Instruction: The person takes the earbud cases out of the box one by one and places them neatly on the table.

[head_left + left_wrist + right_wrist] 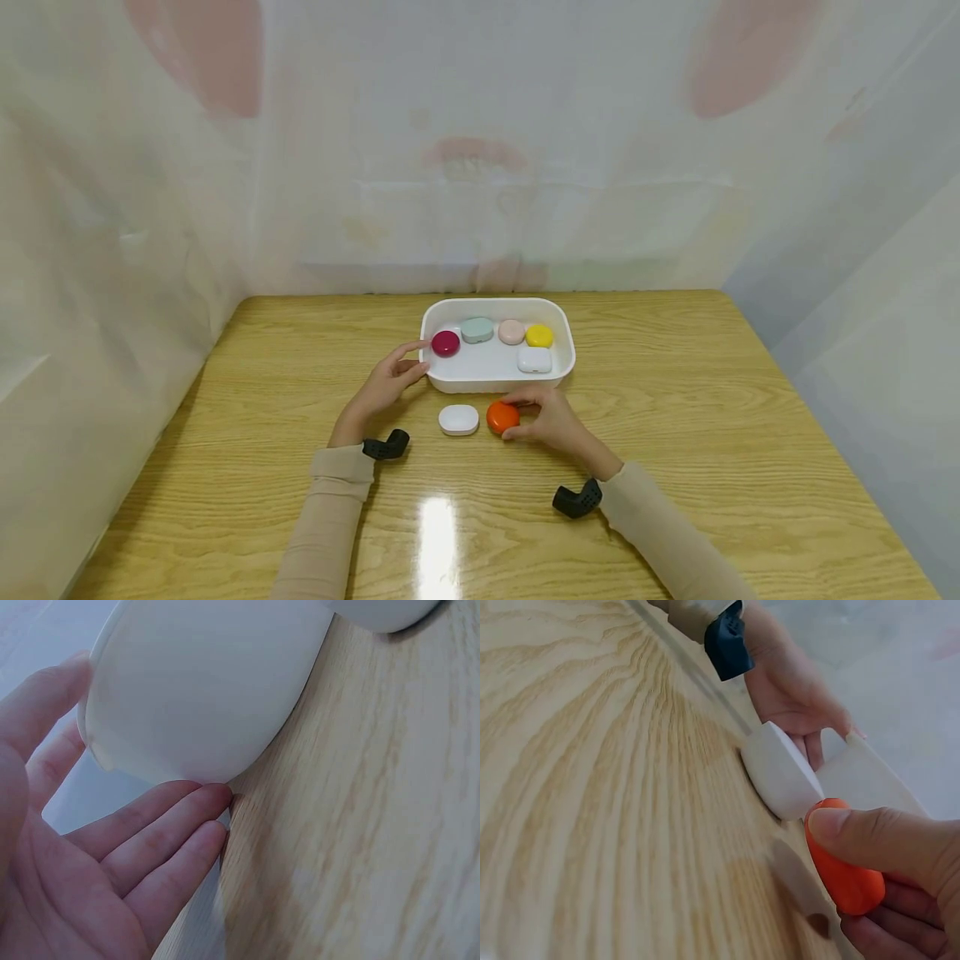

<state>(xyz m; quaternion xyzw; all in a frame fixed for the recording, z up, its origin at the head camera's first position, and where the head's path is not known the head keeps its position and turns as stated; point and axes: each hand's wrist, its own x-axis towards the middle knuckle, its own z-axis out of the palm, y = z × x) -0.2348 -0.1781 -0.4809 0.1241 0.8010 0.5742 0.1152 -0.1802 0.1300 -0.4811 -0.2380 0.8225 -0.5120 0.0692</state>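
Observation:
My right hand (551, 421) pinches an orange rounded earbud case (844, 862) between thumb and fingers, in front of the white tray (480, 386). Just left of it, a white oval earbud case (458, 420) lies on the table. At the tray's left end is my left hand (387, 383); its thumb and fingers touch the rim and outer wall, fairly straight in the left wrist view. Inside the tray lie a dark red case (446, 343), a pale green case (477, 330), a pink case (512, 332), a yellow case (539, 336) and a glossy white case (535, 360).
The wooden table (675, 400) reaches back to a pale hanging sheet (480, 225), with more sheeting at both sides. Black wrist-worn devices (577, 500) sit at both sleeve cuffs. A bright reflection shows on the tabletop near the front.

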